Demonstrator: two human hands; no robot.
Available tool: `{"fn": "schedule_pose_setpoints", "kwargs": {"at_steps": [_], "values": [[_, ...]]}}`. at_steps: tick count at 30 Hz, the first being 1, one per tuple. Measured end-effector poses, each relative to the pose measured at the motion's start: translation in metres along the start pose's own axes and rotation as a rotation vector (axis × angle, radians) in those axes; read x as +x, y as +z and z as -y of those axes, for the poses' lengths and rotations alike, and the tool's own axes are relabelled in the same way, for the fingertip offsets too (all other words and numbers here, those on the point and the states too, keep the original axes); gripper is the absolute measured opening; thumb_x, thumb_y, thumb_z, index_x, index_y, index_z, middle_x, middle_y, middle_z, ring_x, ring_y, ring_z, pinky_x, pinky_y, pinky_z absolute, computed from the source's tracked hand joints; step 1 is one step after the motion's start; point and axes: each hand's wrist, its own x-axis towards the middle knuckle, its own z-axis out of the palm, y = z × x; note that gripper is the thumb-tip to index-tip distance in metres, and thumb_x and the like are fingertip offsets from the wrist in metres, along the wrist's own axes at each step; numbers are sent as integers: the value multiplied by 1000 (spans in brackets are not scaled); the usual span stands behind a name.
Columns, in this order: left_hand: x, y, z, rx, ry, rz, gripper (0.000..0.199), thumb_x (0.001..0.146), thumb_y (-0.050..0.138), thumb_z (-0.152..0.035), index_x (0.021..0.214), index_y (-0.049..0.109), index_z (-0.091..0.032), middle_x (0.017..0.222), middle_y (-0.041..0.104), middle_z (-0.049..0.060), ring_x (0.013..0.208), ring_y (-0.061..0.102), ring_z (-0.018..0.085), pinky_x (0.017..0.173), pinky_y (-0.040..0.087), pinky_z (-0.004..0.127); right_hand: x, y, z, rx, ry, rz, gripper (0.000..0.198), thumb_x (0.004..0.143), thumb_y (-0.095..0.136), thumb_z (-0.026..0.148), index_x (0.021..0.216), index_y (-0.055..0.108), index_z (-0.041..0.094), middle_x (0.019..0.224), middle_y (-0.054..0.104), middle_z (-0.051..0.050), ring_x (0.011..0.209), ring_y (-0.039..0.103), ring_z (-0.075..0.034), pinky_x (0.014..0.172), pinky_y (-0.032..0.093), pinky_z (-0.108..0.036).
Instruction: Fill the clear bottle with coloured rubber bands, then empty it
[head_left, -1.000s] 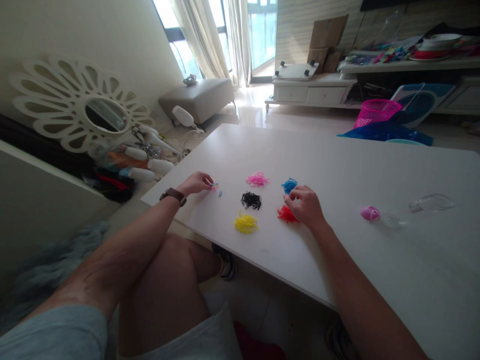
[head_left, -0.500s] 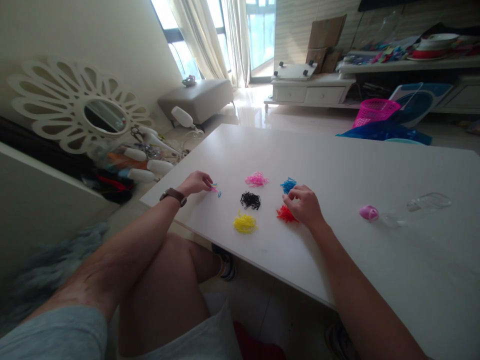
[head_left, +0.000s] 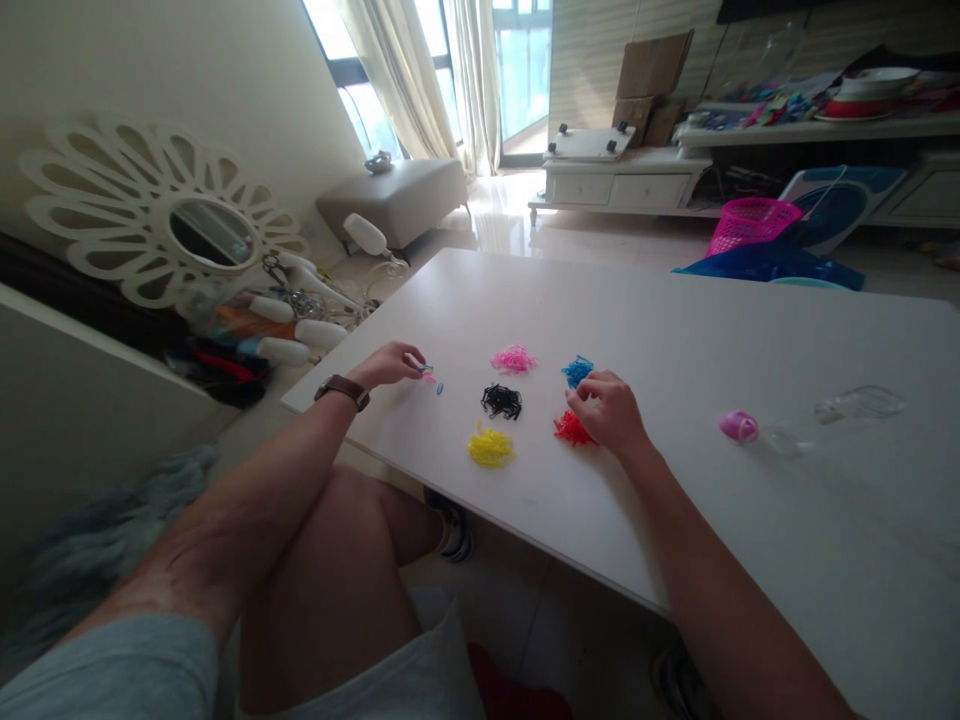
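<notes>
Small piles of rubber bands lie on the white table (head_left: 637,320): pink bands (head_left: 514,359), black bands (head_left: 501,402), yellow bands (head_left: 491,446), blue bands (head_left: 576,371) and red bands (head_left: 574,428). At the left, my left hand (head_left: 396,364) rests low over the tabletop, its fingertips closed on a few small coloured bands (head_left: 427,370). One loose blue band (head_left: 440,389) lies just right of those fingers. My right hand (head_left: 607,405) hovers between the blue and red piles, partly covering both. Its thumb and fingers are pinched together; anything between them is too small to make out.
Farther right on the table lie a pink and clear plastic object (head_left: 740,427) and a clear looped piece (head_left: 859,403). Beyond the far edge stands a pink basket (head_left: 752,225). A lamp with white shades (head_left: 281,351) is close to the table's left side.
My left hand has shifted very slightly at the small bands under its fingertips. My right hand stays almost still between the blue and red piles.
</notes>
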Motion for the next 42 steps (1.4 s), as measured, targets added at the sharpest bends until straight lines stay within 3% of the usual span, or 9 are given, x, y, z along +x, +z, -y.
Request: {"fn": "schedule_pose_setpoints", "kwargs": {"at_steps": [4,7,14,19,26,32,36,40,42], "values": [[-2,-4,-8,-20,4,-39,53,47,89,-48,85,74,-15,72,72,5,55,50,12,51,31,24,0,0,1,-7,-9,-1,34,85,59,35,55,47,24,65,57,-3,75,55,-22,75,42,-37],[2,6,-18,-59,35,-71,51,50,88,-48,86,73,-14,73,72,6,56,52,13,52,32,25,-1,0,2,-10,-7,-7,34,85,59,35,55,47,24,65,57,-3,74,55,-22,74,42,-36],[18,64,-57,-229,174,-145,35,58,83,-36,83,72,-14,79,75,9,71,64,18,64,46,28,-2,0,3,-12,-10,10,34,85,58,35,55,47,24,65,58,-3,75,54,-22,74,42,-37],[27,103,-83,-215,202,-233,22,66,81,-28,81,73,-14,77,74,9,67,64,17,61,45,28,-3,0,3,-9,-15,25,34,85,58,36,55,48,24,65,58,-3,74,54,-22,73,42,-37],[36,122,-93,-235,253,-363,13,66,81,-22,76,74,-16,73,74,8,68,66,18,66,50,30,-3,0,3,-11,-12,17,34,85,58,36,54,49,24,65,58,-3,74,55,-22,73,42,-37],[31,119,-91,-191,247,-347,13,68,81,-23,77,75,-16,73,74,8,69,66,19,67,50,31,-4,1,0,-12,-14,23,34,85,59,35,55,49,24,65,59,-3,76,55,-22,75,43,-38],[23,124,-105,-203,287,-306,11,70,80,-21,77,75,-15,74,75,9,70,67,19,66,51,30,-4,2,0,-2,-30,7,28,85,60,33,59,54,24,71,61,-4,80,58,-24,78,46,-40],[8,136,-126,-252,477,-110,10,74,78,-19,82,74,-15,81,76,9,75,70,18,69,54,28,-5,1,4,59,-119,-23,10,87,62,29,84,70,23,101,69,-7,100,61,-26,93,49,-44],[1,142,-135,-231,565,-35,10,76,77,-18,86,74,-15,80,76,8,75,71,17,71,55,27,-6,-1,7,72,-169,-17,17,87,62,28,100,72,24,120,68,-8,112,59,-27,102,47,-47]]}}
